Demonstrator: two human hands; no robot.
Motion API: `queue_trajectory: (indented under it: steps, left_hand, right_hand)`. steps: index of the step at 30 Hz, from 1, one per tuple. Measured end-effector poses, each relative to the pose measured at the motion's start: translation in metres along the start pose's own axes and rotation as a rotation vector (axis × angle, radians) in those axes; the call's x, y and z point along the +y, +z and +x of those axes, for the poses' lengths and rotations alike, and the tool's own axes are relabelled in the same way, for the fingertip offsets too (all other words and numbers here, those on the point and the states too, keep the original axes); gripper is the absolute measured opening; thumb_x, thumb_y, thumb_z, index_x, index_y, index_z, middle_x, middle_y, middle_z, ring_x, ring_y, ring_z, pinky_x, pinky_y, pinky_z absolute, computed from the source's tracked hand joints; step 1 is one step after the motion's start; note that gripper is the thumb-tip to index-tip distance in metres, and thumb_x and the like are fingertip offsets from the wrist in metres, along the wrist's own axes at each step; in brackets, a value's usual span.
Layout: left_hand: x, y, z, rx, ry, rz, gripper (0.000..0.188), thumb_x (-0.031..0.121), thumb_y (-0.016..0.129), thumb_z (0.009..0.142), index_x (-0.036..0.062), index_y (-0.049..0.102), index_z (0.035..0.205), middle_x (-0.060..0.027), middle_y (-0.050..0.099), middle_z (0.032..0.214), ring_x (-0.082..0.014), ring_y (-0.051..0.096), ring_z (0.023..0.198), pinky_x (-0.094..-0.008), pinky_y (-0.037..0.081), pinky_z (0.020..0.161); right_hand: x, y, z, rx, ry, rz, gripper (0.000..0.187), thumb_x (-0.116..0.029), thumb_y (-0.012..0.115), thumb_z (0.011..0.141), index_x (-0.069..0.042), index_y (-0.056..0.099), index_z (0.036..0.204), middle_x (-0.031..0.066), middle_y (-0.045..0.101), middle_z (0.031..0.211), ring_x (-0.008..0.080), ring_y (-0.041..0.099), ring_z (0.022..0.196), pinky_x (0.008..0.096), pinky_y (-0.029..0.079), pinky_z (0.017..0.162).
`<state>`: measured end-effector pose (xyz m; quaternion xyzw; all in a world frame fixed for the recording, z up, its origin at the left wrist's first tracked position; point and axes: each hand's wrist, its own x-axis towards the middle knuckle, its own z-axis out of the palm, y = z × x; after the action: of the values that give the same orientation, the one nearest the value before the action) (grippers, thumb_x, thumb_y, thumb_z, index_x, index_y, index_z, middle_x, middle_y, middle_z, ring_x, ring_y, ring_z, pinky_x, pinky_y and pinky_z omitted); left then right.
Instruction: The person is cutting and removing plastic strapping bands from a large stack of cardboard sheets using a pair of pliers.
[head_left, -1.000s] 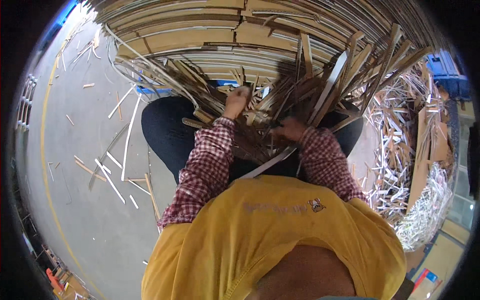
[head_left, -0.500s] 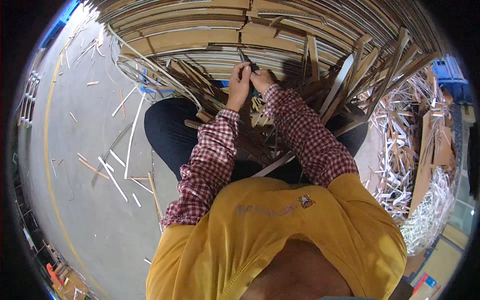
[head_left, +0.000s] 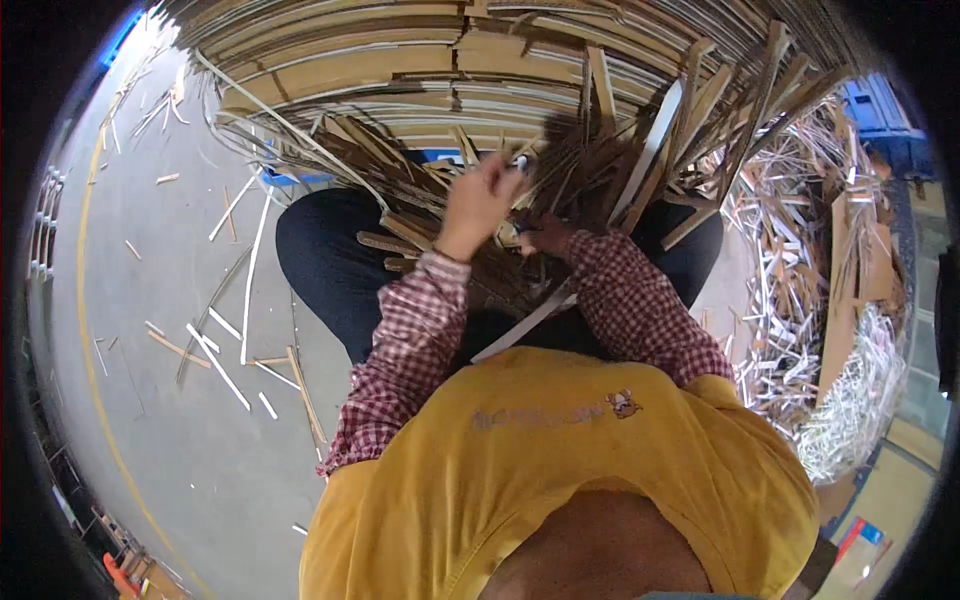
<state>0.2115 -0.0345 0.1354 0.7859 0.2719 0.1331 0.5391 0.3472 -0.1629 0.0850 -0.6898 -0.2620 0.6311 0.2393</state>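
Note:
My left hand (head_left: 476, 208) is raised in front of the cardboard stack (head_left: 370, 72), its fingers curled and blurred by motion. A small whitish piece (head_left: 521, 161) shows at its fingertips, too smeared to name. Lower and closer to my body, my right hand (head_left: 547, 236) is closed, in shadow among loose cardboard strips (head_left: 415, 232). Something dark shows by its fingers, but I cannot make out what it is. The two hands are apart. Below the right hand, a pale strip (head_left: 525, 322) lies aslant across my lap.
Long cardboard strips (head_left: 740, 110) jut up on the right of the stack. White and brown scraps (head_left: 780, 300) are heaped further right, beside a blue bin (head_left: 880, 112). Cut strips (head_left: 222, 368) litter the grey floor on the left, inside a yellow line (head_left: 85, 300).
Both hands have drawn back from the stack's face and moved apart. My right hand has dropped toward my lap; my left is now above it. The view has shifted slightly.

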Motion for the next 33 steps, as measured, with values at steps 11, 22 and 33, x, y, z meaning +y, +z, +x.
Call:
queue_trajectory:
  steps: [11, 22, 33]
  left_hand:
    - [-0.042, -0.026, 0.022, 0.711, 0.056, -0.360, 0.031, 0.021, 0.047, 0.088, -0.0026, 0.050, 0.108, -0.0129, 0.059, 0.091, -0.0169, 0.057, 0.080, -0.0280, 0.045, 0.066]
    - [-0.026, -0.054, 0.046, 0.852, 0.336, -0.301, 0.024, 0.017, 0.047, 0.088, -0.0030, 0.056, 0.097, -0.0105, 0.059, 0.081, -0.0169, 0.056, 0.072, -0.0275, 0.045, 0.064]
    - [-0.064, -0.039, 0.038, 0.692, -0.080, -0.041, 0.033, 0.025, 0.047, 0.087, -0.0057, 0.056, 0.094, -0.0179, 0.059, 0.075, -0.0280, 0.055, 0.067, -0.0372, 0.043, 0.060]
  right_hand:
    - [-0.134, -0.033, 0.058, 0.313, -0.177, -0.225, 0.039, -0.041, 0.052, 0.080, -0.004, 0.063, 0.075, 0.0093, 0.061, 0.077, 0.0172, 0.055, 0.070, 0.0337, 0.044, 0.068]
    - [-0.054, 0.031, 0.051, 0.429, -0.308, -0.572, 0.059, -0.040, 0.052, 0.080, -0.002, 0.032, 0.120, 0.0166, 0.039, 0.116, 0.0198, 0.044, 0.105, 0.0332, 0.044, 0.081]
    - [-0.121, -0.038, 0.053, 0.365, -0.177, -0.399, 0.041, -0.043, 0.055, 0.078, -0.003, 0.064, 0.076, 0.0063, 0.056, 0.070, 0.0170, 0.050, 0.062, 0.0310, 0.042, 0.062]
